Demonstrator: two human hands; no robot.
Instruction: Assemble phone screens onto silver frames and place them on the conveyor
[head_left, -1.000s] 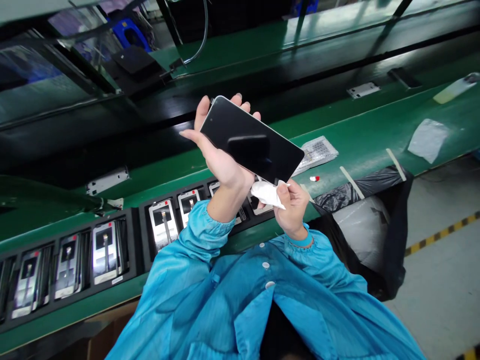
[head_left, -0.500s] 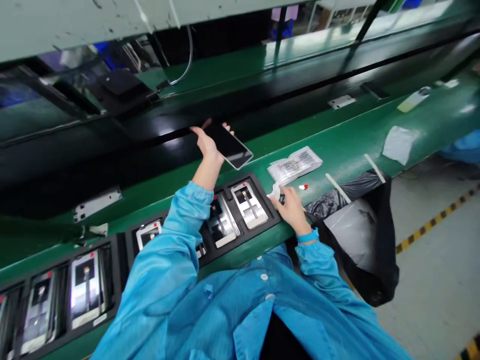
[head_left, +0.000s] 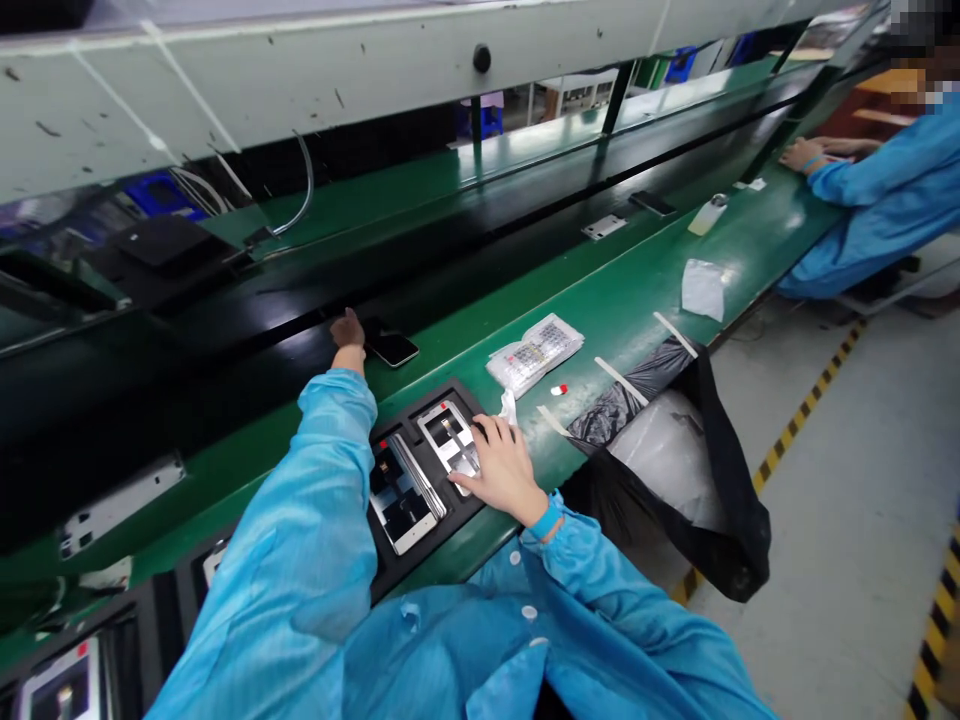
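Note:
A dark-screened phone (head_left: pixel 394 347) lies on the black conveyor belt in front of me. Close to its left end is my left hand (head_left: pixel 348 335), its fingers mostly hidden and blurred, so its grip does not show. My right hand (head_left: pixel 504 465) spreads its thumb and fingers over the right side of a silver phone part (head_left: pixel 442 430) with a red tab, which sits in a slot of the black foam tray (head_left: pixel 405 412). Just beyond these fingertips is a crumpled white wipe (head_left: pixel 508 405). In the adjoining slot, several similar silver phone parts (head_left: pixel 405 495) are stacked.
Clear plastic sheets with small labels (head_left: pixel 536 352) and a red-and-white bit (head_left: pixel 559 390) lie on the green bench. A black bag (head_left: pixel 739 500) hangs at its edge. Further right are a bottle (head_left: pixel 707 214) and a co-worker in a blue sleeve (head_left: pixel 870 185).
My left hand has lowered the phone from the air onto the belt. My right hand has left the white wipe and moved over the tray. The view has swung right.

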